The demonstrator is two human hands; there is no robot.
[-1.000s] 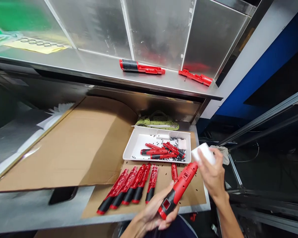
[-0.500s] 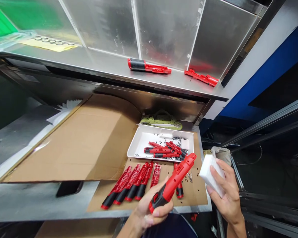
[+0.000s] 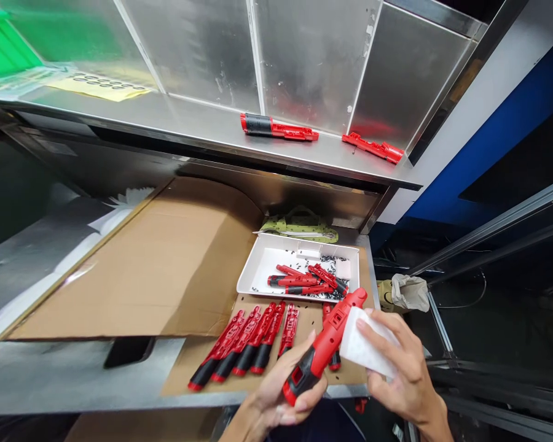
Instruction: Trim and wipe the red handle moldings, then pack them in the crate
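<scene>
My left hand (image 3: 283, 383) is closed round the black end of a red and black plastic tool housing (image 3: 325, 347), which tilts up to the right. In my right hand (image 3: 408, 368) is a white sponge block (image 3: 368, 344), pinched between thumb and fingers. The sponge's left edge meets the side of the housing, or lies just in front of it; I cannot tell whether they touch. Behind them, several red and black housing parts (image 3: 246, 347) lie side by side on a cardboard sheet (image 3: 188, 374). Another housing part (image 3: 335, 362) is partly hidden behind the held one.
A white tray (image 3: 253, 270) holds more red housing parts and small black pieces. Behind it lies a green patterned pouch (image 3: 299, 230). A large cardboard piece (image 3: 156, 264) covers the left. Two red parts (image 3: 373, 148) rest on the metal shelf (image 3: 188, 123). A bag (image 3: 410, 291) stands at right.
My right hand has brought the sponge leftward to the side of the housing. The housing in my left hand has shifted slightly right and down.
</scene>
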